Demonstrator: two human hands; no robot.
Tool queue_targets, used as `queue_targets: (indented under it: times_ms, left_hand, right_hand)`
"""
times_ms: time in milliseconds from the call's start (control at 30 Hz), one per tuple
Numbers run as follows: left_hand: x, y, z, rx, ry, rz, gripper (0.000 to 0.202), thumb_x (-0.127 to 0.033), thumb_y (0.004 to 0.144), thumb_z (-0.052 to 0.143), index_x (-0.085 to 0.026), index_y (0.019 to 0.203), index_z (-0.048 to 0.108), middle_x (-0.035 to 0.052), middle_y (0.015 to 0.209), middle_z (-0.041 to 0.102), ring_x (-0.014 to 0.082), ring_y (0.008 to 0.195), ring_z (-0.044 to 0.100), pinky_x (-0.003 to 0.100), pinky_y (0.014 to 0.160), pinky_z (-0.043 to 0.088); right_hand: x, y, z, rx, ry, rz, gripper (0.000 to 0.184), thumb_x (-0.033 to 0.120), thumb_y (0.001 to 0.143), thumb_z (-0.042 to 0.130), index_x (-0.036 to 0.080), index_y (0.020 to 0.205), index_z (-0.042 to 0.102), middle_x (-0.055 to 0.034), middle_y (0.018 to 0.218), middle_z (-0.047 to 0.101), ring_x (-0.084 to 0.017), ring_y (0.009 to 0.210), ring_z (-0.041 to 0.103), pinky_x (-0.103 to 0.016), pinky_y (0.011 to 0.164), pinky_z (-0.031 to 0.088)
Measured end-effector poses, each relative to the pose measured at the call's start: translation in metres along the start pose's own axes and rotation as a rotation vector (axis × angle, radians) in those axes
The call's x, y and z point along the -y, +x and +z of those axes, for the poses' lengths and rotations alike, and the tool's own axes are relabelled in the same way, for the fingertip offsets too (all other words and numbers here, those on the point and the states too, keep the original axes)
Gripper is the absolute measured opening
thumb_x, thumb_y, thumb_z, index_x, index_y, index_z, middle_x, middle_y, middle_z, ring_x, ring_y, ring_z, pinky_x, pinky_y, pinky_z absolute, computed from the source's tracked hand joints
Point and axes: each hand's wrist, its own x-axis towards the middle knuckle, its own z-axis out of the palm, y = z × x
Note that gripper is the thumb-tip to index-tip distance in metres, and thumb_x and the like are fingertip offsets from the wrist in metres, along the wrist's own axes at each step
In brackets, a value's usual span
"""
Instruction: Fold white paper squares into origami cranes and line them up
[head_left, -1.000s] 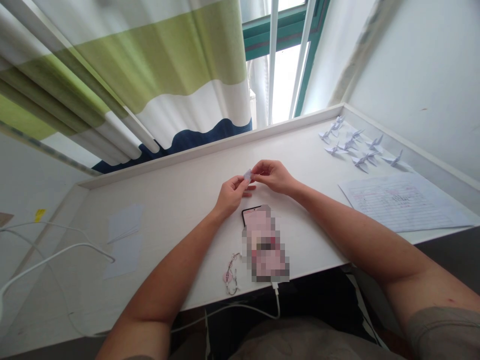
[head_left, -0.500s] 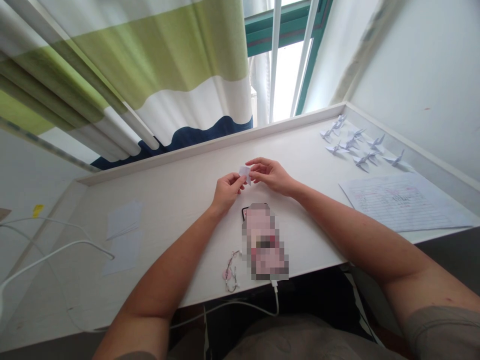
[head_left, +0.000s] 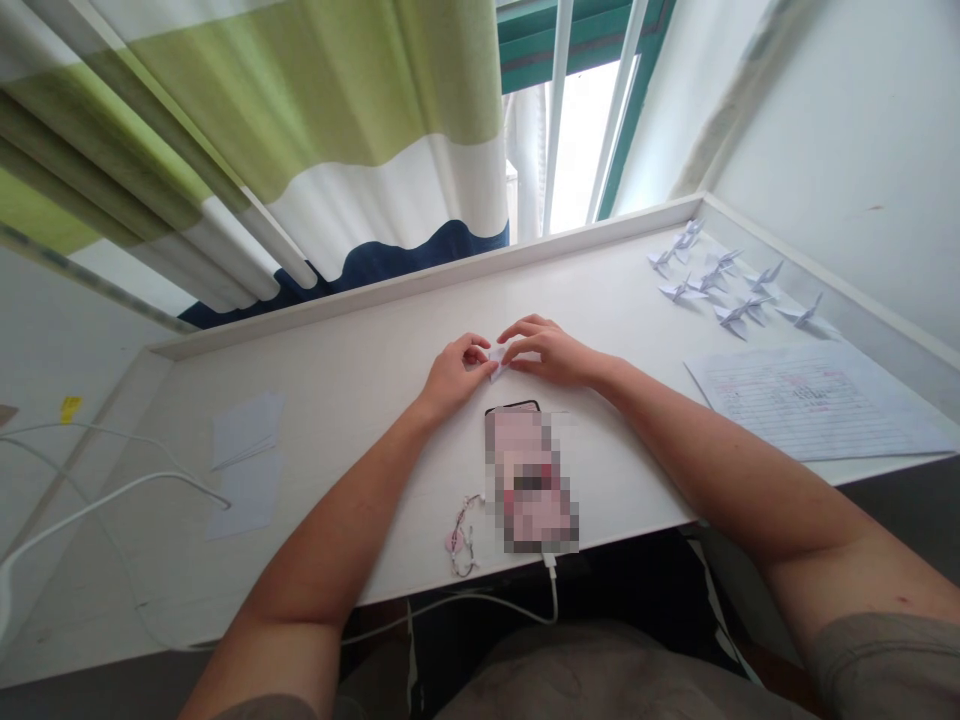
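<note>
A small folded piece of white paper (head_left: 496,364) is down at the desk surface between my hands, partly covered by fingertips. My left hand (head_left: 459,374) pinches its left edge between thumb and fingers. From the other side, my right hand (head_left: 551,352) has its thumb and fingertips on the paper, the fingers curved over it. Just below the hands lies a phone (head_left: 529,480), its screen blurred out, with a beaded strap (head_left: 459,540) at its left and a white charging cable (head_left: 553,580) in its lower end.
Several folded paper cranes (head_left: 720,275) stand at the back right of the white desk (head_left: 360,370). Written-on lined sheets (head_left: 817,400) lie in front of them. Blank paper pieces (head_left: 244,460) lie at the left, near a looping white cable (head_left: 112,510). A raised rim (head_left: 420,280) runs along the back.
The paper has gone from being held up between my hands to lying low at the desk, and my right fingers now reach over it. The camera view has shifted slightly.
</note>
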Motion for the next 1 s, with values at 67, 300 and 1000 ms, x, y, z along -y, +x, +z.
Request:
queue_targets:
  times_ms: [67,300,1000]
  left_hand:
    - [0.003,0.003,-0.004,0.024,0.021,0.036,0.022,-0.029,0.081,0.086,-0.024,0.102,0.08,0.0057,0.086,0.076,0.0249,0.091,0.064,0.041,0.093,0.052]
    - [0.007,0.008,-0.018,0.179,0.192,0.109,0.015,-0.032,0.091,0.076,-0.029,0.099,0.089,0.0095,0.105,0.075,0.031,0.112,0.062,0.05,0.11,0.048]
    - [0.003,0.005,-0.015,0.208,0.318,0.069,0.033,-0.033,0.094,0.075,-0.025,0.125,0.081,0.0085,0.114,0.071,0.0292,0.117,0.059,0.047,0.111,0.048]
  right_hand:
    - [0.0,0.0,0.0,0.031,-0.006,-0.029,0.019,0.022,0.098,0.07,0.034,0.095,0.085,-0.0018,0.135,0.077,-0.033,0.133,0.059,-0.058,0.116,0.043]
    - [0.008,0.001,0.002,0.049,0.011,0.02,0.013,0.028,0.096,0.072,0.031,0.091,0.084,-0.0056,0.128,0.079,-0.037,0.132,0.061,-0.063,0.115,0.042]
    - [0.012,0.004,0.01,0.042,0.006,0.15,0.03,0.017,0.09,0.068,0.027,0.114,0.083,-0.0088,0.128,0.077,-0.031,0.122,0.069,-0.051,0.115,0.052]
